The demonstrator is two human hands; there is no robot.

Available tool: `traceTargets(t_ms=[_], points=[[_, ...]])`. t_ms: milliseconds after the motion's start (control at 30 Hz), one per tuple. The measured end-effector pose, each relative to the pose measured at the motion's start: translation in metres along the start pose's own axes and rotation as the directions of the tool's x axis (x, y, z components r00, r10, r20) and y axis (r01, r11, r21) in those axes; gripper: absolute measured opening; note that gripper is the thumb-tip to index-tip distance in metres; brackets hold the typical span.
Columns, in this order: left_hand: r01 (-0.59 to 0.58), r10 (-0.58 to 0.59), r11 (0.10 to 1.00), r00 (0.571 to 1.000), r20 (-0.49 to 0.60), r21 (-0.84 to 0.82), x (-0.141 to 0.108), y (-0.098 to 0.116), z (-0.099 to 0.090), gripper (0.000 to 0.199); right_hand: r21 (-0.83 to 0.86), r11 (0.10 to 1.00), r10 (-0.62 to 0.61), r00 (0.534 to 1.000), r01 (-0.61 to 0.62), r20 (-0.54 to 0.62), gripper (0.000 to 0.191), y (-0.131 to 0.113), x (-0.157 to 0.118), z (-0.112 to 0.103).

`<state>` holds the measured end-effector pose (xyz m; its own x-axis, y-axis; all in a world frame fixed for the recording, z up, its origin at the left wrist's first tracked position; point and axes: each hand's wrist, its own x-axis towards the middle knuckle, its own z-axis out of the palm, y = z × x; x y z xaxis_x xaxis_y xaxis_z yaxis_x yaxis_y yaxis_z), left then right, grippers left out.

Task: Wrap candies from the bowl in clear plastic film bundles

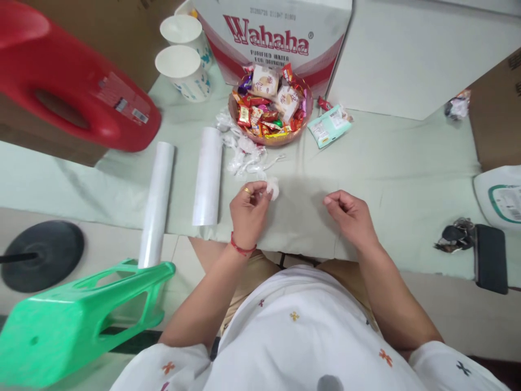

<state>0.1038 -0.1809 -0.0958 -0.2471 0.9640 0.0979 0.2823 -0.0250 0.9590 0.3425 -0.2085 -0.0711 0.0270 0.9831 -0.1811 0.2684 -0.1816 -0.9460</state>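
My left hand (pixel 249 213), with a gold ring and a red cord at the wrist, pinches a small crumpled piece of thin whitish plastic (pixel 273 189) over the table. Just beyond it lies a heap of crumpled clear plastic (pixel 243 152). My right hand (pixel 350 218) hovers apart on the right, thumb against curled fingers; whether anything is inside cannot be seen. Ahead of both hands stands a pink glass bowl (pixel 272 140) full of wrapped sweets (pixel 266 115). To the left of my left hand, a white roll (pixel 207 176) lies lengthwise.
A second white roll (pixel 157 203) extends past the table edge near a green plastic stool (pixel 52 331). Paper cups (pixel 183 73), a red jug (pixel 77 92) and a Wahaha box (pixel 280 32) stand behind. A mint packet (pixel 330 126), keys (pixel 455 235) and a phone (pixel 490 259) lie right.
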Motion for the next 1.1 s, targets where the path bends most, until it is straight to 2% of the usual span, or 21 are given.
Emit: traceTargets(t_ms=[33,100,167,233,300,367,433,567,667,733,833,867,933,1000,1100], points=[[0.087,-0.086,0.987,0.996,0.013,-0.134,-0.001,0.003,0.002,0.022,0.039,0.999,0.002,1.000,-0.003,0.018,0.032,-0.001,0.003,0.008],[0.221,-0.197,0.916,0.975,0.106,-0.335,-0.005,0.007,0.009,0.032,0.150,0.989,0.006,0.998,-0.016,0.065,0.037,-0.003,0.010,0.024],[0.320,-0.228,0.844,0.940,0.253,-0.429,-0.011,0.011,0.016,0.038,0.290,0.955,0.016,0.987,-0.063,0.161,0.052,-0.005,0.016,0.038],[0.382,-0.234,0.802,0.909,0.345,-0.460,-0.018,0.013,0.022,0.039,0.378,0.916,0.028,0.963,-0.132,0.269,0.056,-0.007,0.018,0.048],[0.387,-0.250,0.800,0.910,0.331,-0.459,-0.024,0.013,0.024,0.037,0.385,0.908,0.049,0.952,-0.168,0.301,0.049,-0.006,0.018,0.052],[0.376,-0.276,0.809,0.921,0.274,-0.452,-0.027,0.012,0.024,0.034,0.369,0.912,0.086,0.964,-0.178,0.252,0.041,-0.002,0.016,0.051],[0.410,-0.325,0.788,0.911,0.256,-0.459,-0.028,0.010,0.022,0.033,0.369,0.909,0.128,0.973,-0.192,0.191,0.039,0.004,0.013,0.048],[0.513,-0.426,0.705,0.858,0.287,-0.489,-0.027,0.007,0.017,0.034,0.387,0.895,0.185,0.974,-0.221,0.129,0.039,0.017,0.007,0.037],[0.510,-0.436,0.689,0.859,0.267,-0.516,-0.025,0.006,0.013,0.034,0.358,0.904,0.198,0.971,-0.235,0.136,0.037,0.024,0.002,0.026],[0.500,-0.416,0.669,0.865,0.280,-0.550,-0.023,0.006,0.010,0.035,0.284,0.936,0.161,0.969,-0.210,0.187,0.035,0.025,-0.003,0.017],[0.520,-0.394,0.615,0.854,0.340,-0.593,-0.018,0.004,0.008,0.039,0.122,0.988,0.060,0.956,-0.098,0.286,0.042,0.020,-0.012,0.003],[0.528,-0.397,0.594,0.848,0.350,-0.606,-0.017,0.004,0.008,0.042,0.068,0.996,0.038,0.956,-0.060,0.290,0.042,0.018,-0.016,-0.002],[0.539,-0.414,0.554,0.840,0.352,-0.634,-0.014,0.002,0.009,0.048,-0.005,1.000,0.026,0.976,-0.025,0.214,0.035,0.013,-0.022,-0.010],[0.540,-0.430,0.538,0.836,0.341,-0.647,-0.011,0.001,0.011,0.052,-0.003,0.997,0.072,0.992,-0.072,0.105,0.034,0.012,-0.027,-0.020],[0.518,-0.430,0.572,0.850,0.306,-0.636,-0.011,0.001,0.014,0.054,0.062,0.969,0.236,0.970,-0.240,0.063,0.046,0.017,-0.033,-0.037]])
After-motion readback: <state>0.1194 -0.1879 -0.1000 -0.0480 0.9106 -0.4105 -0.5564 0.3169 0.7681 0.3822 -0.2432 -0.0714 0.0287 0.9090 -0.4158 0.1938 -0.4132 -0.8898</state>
